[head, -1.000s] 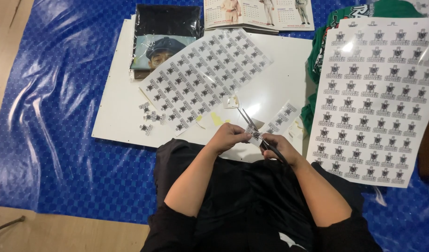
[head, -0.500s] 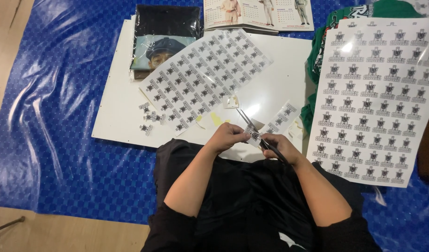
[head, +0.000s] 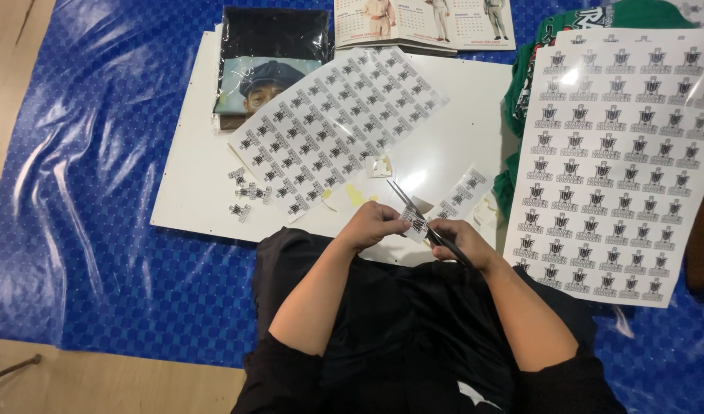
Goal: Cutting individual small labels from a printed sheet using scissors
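Note:
My left hand [head: 375,226] pinches a small printed sticker piece [head: 415,224] over the near edge of a white board [head: 198,192]. My right hand [head: 461,239] grips black scissors [head: 413,208], their blades angled up and left, touching that piece. A partly cut sheet of black emblem stickers [head: 336,123] lies on the board beyond my hands. A short strip of the same stickers [head: 463,192] lies just right of the scissors. Several cut-out stickers [head: 244,192] lie loose at the board's left.
A full sticker sheet [head: 620,153] lies to the right, over green cloth [head: 520,100]. A bagged dark garment with a printed picture [head: 267,61] and a printed calendar leaflet [head: 421,23] lie at the far edge. Blue plastic sheeting [head: 99,192] covers the wooden floor [head: 14,46].

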